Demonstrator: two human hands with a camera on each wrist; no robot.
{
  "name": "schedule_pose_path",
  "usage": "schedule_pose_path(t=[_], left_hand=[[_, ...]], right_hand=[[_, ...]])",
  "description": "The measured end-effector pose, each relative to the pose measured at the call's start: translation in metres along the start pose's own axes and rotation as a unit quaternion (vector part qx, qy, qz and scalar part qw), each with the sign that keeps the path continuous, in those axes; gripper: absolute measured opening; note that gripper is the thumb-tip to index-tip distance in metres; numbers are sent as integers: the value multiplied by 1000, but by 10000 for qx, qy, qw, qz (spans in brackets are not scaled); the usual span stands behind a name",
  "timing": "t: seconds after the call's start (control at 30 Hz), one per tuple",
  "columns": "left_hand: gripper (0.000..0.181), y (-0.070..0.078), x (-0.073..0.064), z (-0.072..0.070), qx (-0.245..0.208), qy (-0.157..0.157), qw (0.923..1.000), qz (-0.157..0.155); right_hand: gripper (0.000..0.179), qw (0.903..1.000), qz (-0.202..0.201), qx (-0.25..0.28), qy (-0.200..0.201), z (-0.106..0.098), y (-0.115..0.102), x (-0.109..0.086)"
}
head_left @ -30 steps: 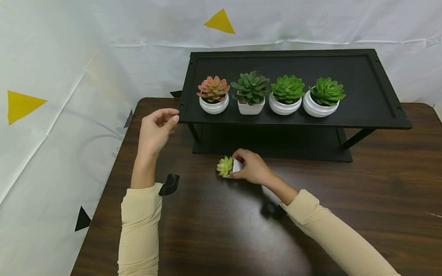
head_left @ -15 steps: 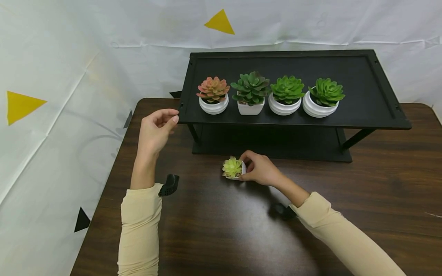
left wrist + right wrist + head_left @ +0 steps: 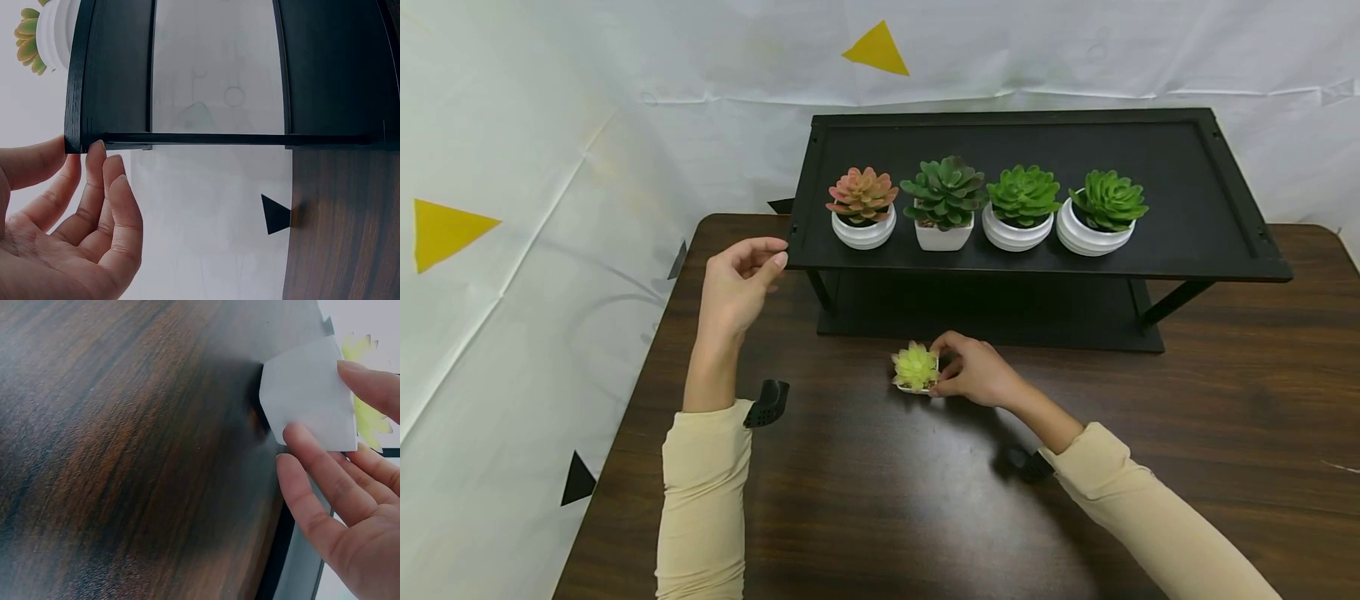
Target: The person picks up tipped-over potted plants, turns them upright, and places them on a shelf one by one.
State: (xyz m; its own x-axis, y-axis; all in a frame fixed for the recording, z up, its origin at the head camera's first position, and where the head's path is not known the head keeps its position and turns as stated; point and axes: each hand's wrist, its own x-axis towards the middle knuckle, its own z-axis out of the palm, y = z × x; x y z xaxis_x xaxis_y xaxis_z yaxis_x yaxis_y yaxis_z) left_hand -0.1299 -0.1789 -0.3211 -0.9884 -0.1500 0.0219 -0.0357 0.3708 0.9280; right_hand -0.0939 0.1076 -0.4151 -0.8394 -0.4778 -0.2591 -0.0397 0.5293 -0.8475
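Note:
A small yellow-green succulent (image 3: 914, 367) in a square white pot (image 3: 309, 394) stands upright on the table, in front of the black two-tier shelf (image 3: 1187, 192). My right hand (image 3: 976, 372) holds this pot from its right side, thumb and fingers against opposite faces in the right wrist view. At the shelf's front left corner, my left hand (image 3: 733, 287) pinches the top board's edge. In the left wrist view the thumb (image 3: 37, 164) and fingertips (image 3: 97, 153) meet that board from opposite sides.
On the top board stand a pink succulent (image 3: 862, 200), a dark green one (image 3: 945, 196) and two bright green ones (image 3: 1024, 200), all in white pots. The dark wood table (image 3: 880, 500) extends toward me. White sheeting (image 3: 737, 50) hangs behind and at left.
The small potted succulent was lying tilted to the left; my right hand has turned it upright and shifted slightly right. The left hand stays at the shelf corner.

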Motion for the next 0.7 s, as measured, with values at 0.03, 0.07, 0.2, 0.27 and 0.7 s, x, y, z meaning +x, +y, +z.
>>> schedule_pose_path(t=[0.03,0.07,0.2,0.27,0.7], left_hand=[[23,0,0,0,7,5,10000,3],[22,0,0,0,2,13,10000,5],[23,0,0,0,8,14,10000,23],[23,0,0,0,11,3,10000,16],[23,0,0,0,5,43,10000,10]], right_hand=[[46,10000,17,31,-6,0,1,0],[47,10000,40,49,-8,0,2,0],[49,9999,120,99,-19,0,4,0],[50,9998,140,111,-18,0,5,-1],[52,9999,24,-108,70,3,9,0]])
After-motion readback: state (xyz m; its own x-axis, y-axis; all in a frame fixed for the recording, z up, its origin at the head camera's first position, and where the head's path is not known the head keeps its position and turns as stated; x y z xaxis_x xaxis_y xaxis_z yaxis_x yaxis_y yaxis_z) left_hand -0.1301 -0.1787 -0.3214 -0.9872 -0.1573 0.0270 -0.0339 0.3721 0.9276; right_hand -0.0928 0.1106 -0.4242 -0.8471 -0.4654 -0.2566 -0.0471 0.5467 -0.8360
